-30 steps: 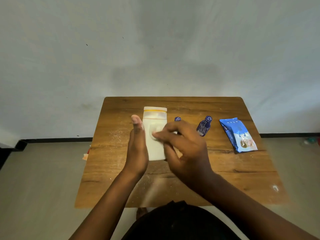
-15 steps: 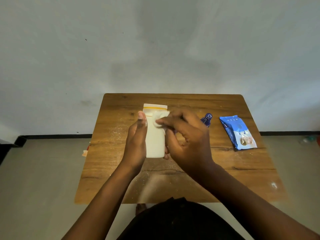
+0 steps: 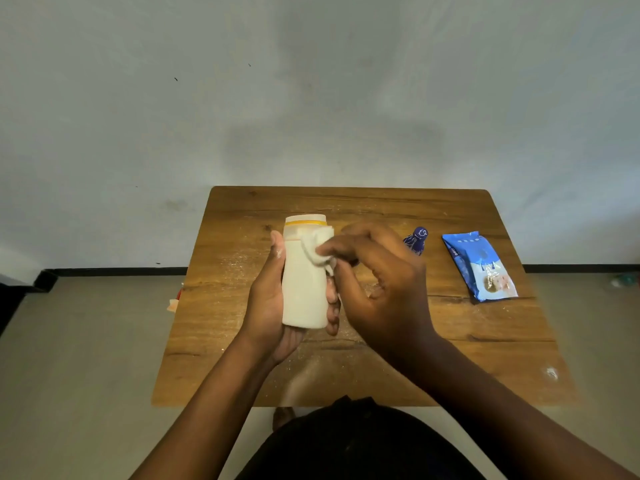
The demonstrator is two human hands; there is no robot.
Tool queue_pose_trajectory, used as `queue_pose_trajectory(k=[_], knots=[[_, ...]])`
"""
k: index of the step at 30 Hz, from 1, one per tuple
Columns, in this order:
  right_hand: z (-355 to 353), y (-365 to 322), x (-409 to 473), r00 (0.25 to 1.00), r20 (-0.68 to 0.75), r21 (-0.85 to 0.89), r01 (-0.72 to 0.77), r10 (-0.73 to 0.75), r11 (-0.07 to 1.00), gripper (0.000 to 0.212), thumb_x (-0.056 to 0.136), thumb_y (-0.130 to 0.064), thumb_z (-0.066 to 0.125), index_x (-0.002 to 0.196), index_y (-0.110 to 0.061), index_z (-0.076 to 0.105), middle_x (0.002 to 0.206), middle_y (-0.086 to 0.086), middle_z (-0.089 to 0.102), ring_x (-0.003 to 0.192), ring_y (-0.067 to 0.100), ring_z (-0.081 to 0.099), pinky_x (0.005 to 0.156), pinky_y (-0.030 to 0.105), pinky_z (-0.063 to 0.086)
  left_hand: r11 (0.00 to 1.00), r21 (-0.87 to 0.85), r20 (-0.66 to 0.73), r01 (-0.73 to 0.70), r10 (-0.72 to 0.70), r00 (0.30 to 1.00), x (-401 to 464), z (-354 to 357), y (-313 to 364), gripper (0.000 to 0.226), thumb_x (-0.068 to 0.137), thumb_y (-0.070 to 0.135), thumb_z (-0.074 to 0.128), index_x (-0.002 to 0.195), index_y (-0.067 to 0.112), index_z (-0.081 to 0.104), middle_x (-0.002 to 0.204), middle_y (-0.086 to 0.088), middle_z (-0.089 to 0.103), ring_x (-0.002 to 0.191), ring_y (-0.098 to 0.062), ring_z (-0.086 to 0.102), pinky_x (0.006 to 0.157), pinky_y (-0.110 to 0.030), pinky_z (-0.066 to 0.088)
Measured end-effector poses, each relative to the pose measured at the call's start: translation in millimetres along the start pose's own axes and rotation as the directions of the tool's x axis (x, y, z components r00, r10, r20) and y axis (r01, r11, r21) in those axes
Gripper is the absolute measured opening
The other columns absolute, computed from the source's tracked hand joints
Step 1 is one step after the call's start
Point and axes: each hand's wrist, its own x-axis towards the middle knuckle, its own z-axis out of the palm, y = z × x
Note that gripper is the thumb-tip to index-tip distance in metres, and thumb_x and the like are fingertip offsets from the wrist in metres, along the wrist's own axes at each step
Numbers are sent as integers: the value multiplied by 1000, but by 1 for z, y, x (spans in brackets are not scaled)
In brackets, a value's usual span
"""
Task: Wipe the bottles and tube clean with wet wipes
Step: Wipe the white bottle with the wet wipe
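Left hand [image 3: 273, 306]: grip wrapped round white bottle [image 3: 304, 282], thumb up along the bottle's left side, fingertips curling round the lower right side. Bottle held upright above the counter [image 3: 485, 358], over its middle left portion, cap end pointing toward the far edge; yellow band just below the cap.

Wet wipe [image 3: 317, 249]: bunched white wad pressed against the bottle's upper right shoulder, just under the yellow band, a tail of it hanging down the bottle's right side.

Right hand [image 3: 377, 289]: grip pinched on the wet wipe, fingertips holding it to the bottle, remaining fingers curled.

Blue tube [image 3: 415, 239]: lying on the counter right of centre toward the far edge, partly hidden behind the right hand; only its upper end visible.

Blue wipes packet [image 3: 479, 268]: lying flat near the right edge of the counter, well apart from the hands, printed face up.

Counter surface: wooden, speckled with pale dust or powder around the centre and near edge.
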Motion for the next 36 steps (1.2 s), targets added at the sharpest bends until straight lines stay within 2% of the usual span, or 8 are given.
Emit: queue_pose_trajectory(k=[4, 11, 17, 23, 26, 31, 34, 36], knots=[[-1, 0, -7, 998, 28, -9, 49, -49, 999, 23, 85, 11, 72, 102, -5, 78, 104, 8, 70, 96, 13, 64, 78, 23, 53, 996, -36, 21, 76, -75, 997, -3, -2, 0, 77, 97, 74, 28, 95, 12, 73, 66, -16, 59, 47, -25, 60, 45, -29, 52], [-10, -3, 25, 991, -102, 137, -74, 88, 988, 20, 94, 2, 67, 109, -8, 76, 105, 1, 73, 97, 10, 68, 77, 22, 57, 987, 35, 125, 156, -159, 979, -1, 2, -4, 80, 98, 73, 20, 90, 9, 66, 61, -16, 61, 44, -24, 62, 44, -29, 53], [-9, -3, -1, 997, -78, 79, -22, 28, 997, 22, 87, 8, 72, 104, -4, 79, 101, 8, 72, 94, 14, 67, 75, 25, 55, 990, 127, -106, 61, -47, 993, 2, 9, -4, 72, 96, 70, 32, 87, 15, 77, 67, -17, 64, 51, -26, 65, 48, -30, 54], [-6, -5, -24, 998, 68, 70, -14, 9, 997, 20, 87, 3, 73, 103, -6, 81, 101, 4, 72, 93, 10, 67, 79, 22, 53, 983, 185, -264, 9, 41, 964, 7, 3, -5, 57, 99, 64, 37, 96, 23, 76, 87, -8, 76, 76, -19, 75, 74, -36, 57], [-8, -1, -17, 996, 83, 45, -30, 26, 999, 21, 87, 3, 74, 105, -6, 80, 101, 4, 72, 93, 9, 66, 78, 19, 52, 966, 256, -276, 34, 40, 960, 7, 7, -10, 54, 100, 63, 35, 105, 22, 71, 87, -8, 77, 76, -20, 74, 69, -36, 57], [-9, 0, 9, 994, -44, 17, -102, 103, 995, 24, 89, 2, 72, 110, -6, 79, 106, 6, 71, 96, 9, 65, 79, 11, 49, 952, 306, -256, 21, 61, 965, 9, 16, -13, 59, 102, 64, 36, 90, 22, 76, 68, -11, 65, 57, -22, 60, 50, -29, 48], [-7, -5, 7, 995, 8, 103, -105, 104, 989, 24, 86, 7, 73, 105, -6, 80, 102, 4, 71, 93, 8, 66, 77, 15, 52, 981, 191, -305, -17, 76, 949, 14, 17, -7, 51, 103, 59, 40, 100, 21, 72, 79, -8, 73, 67, -19, 70, 60, -31, 52], [-8, -12, -6, 993, 96, 171, -80, 64, 982, 23, 84, 9, 75, 101, -6, 81, 98, 4, 72, 88, 9, 67, 76, 18, 52, 999, 39, -277, -29, 39, 960, 18, 12, -2, 54, 104, 58, 41, 86, 16, 67, 70, -5, 65, 63, -16, 63, 65, -32, 47]])
